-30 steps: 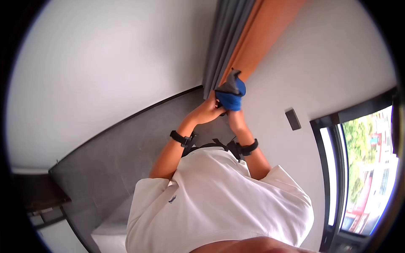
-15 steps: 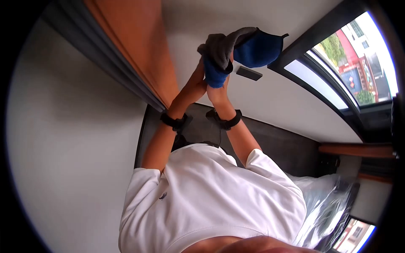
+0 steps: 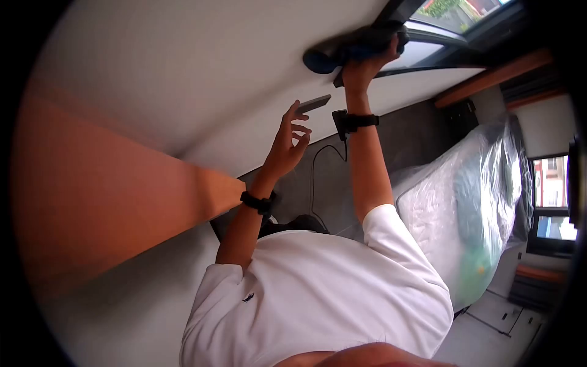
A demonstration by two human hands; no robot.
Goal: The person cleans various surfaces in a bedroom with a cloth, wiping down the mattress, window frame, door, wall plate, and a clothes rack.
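My right hand point(image 3: 362, 72) is stretched up to the window's lower frame, closed on a grey-and-blue cloth point(image 3: 361, 52). Cloth spreads to both sides of the fingers against the wall and frame and looks dark and partly blurred there. My left hand point(image 3: 287, 147) is lifted in front of the wall with its fingers apart and nothing in it. Its fingertips come close to a dark grey rectangular piece point(image 3: 314, 104) on the wall; whether they touch it, I cannot tell. Black bands sit on both wrists, and the right one point(image 3: 361, 120) carries a small box with a cable.
An orange-brown panel point(image 3: 122, 196) juts in from the left. The window point(image 3: 452, 15) is at upper right. A plastic-wrapped mattress point(image 3: 440, 208) lies to my right above the dark grey floor point(image 3: 403, 134). A cable point(image 3: 313, 183) hangs in front of me.
My hands were together on the cloth; now they are apart. The right hand has carried the cloth right to the window frame, and the left has let go. The view has turned.
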